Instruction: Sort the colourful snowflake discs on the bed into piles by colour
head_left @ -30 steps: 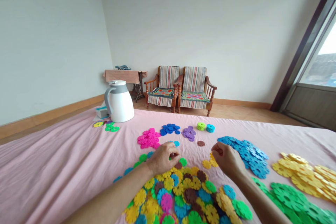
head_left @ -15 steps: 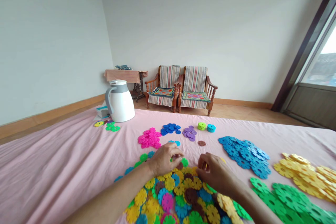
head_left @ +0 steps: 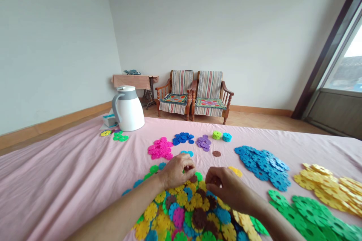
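A mixed heap of flat plastic snowflake discs [head_left: 195,214] in yellow, blue, green, brown and pink lies on the pink cloth [head_left: 70,180] in front of me. My left hand [head_left: 177,171] rests curled at the heap's far edge, fingertips pinched over a brown disc [head_left: 193,178]. My right hand [head_left: 223,188] is curled over the heap's upper right, fingers closed on something I cannot make out. A few yellow discs [head_left: 235,171] lie just beyond it.
Sorted piles lie beyond and to the right: pink [head_left: 160,148], dark blue [head_left: 183,138], purple [head_left: 204,142], large blue [head_left: 263,162], yellow [head_left: 330,186], green [head_left: 313,211]. A white jug [head_left: 128,108] stands at the back left. Two wooden chairs [head_left: 195,96] stand by the wall.
My right hand has moved left from the yellow discs beside the blue pile onto the mixed heap. My left hand has stayed at the heap's far edge.
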A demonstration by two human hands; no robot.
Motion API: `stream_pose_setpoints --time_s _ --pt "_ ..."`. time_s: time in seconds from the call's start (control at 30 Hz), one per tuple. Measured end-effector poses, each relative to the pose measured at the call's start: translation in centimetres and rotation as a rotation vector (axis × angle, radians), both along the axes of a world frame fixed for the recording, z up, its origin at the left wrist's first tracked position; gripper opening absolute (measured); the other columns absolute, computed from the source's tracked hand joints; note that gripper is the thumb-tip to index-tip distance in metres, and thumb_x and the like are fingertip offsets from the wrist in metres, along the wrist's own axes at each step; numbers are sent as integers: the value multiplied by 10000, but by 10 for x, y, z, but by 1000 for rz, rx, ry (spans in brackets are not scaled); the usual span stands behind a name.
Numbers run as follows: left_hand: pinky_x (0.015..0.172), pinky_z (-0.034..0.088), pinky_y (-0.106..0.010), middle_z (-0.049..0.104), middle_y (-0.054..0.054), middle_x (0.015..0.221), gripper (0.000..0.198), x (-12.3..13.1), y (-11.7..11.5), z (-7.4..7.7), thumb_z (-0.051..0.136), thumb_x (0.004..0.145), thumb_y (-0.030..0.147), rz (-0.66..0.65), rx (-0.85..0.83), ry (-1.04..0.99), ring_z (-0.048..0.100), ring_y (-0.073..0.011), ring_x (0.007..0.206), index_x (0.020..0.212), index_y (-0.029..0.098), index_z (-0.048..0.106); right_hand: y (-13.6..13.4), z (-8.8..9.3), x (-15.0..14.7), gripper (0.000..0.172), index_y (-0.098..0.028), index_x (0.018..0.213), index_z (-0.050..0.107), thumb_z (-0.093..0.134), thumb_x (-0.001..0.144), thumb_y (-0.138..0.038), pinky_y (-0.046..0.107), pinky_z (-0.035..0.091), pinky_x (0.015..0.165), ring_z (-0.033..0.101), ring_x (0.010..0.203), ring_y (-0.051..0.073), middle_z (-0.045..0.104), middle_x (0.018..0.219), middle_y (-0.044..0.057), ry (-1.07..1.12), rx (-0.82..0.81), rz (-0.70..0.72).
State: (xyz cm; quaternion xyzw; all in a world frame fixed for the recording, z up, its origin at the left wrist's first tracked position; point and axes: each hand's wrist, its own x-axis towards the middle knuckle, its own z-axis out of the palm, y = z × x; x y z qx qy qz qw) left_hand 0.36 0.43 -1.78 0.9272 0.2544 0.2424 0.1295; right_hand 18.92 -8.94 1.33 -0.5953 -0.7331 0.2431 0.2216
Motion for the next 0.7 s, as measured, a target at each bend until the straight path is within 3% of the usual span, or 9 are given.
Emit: stream_pose_setpoints --time_s 0.13,0.27,0.4,0.5,0.63,0.7 --pt "650 404 -238 548 -22 687 211 0 -1 1 522 850 246 -18 3 -3 522 -149 708 679 160 611 6 2 3 157 -172 658 575 464 766 -193 215 287 502 491 560 108 577 599 -8 -57 74 -86" --pt "687 410 -258 569 -30 706 188 -2 -1 2 516 853 246 -28 31 10 533 -164 743 721 165 622 7 -11 4 247 -188 652 547 404 837 -265 238 341 538 513 582 133 578 623 8 -14 208 -197" --pt "759 400 -292 608 -41 783 131 1 -8 11 521 843 228 -70 99 22 541 -178 803 808 173 635 -13 -35 6 283 -209 856 597 338 882 -319 311 436 721 587 812 199 651 843 66 60 348 -298" --pt "797 382 -311 624 -41 841 124 5 -23 22 535 839 254 -143 123 41 540 -183 837 870 180 629 -36 -58 17 278 -262 1009 599 370 869 -336 413 423 864 557 1011 253 652 1048 69 4 401 -351" --pt "866 365 -332 611 -57 1018 293 8 -52 28 611 787 398 -305 110 76 542 -205 918 1003 200 599 -56 -82 42 366 -289 1191 536 415 856 -370 484 430 919 524 1132 282 589 1230 62 -109 377 -393" --pt "894 355 -358 600 -69 1069 405 6 -65 24 623 761 471 -360 114 116 537 -225 943 1062 205 571 -59 -89 50 401 -255 1221 528 446 849 -381 447 457 934 523 1157 268 577 1255 78 -147 367 -315"
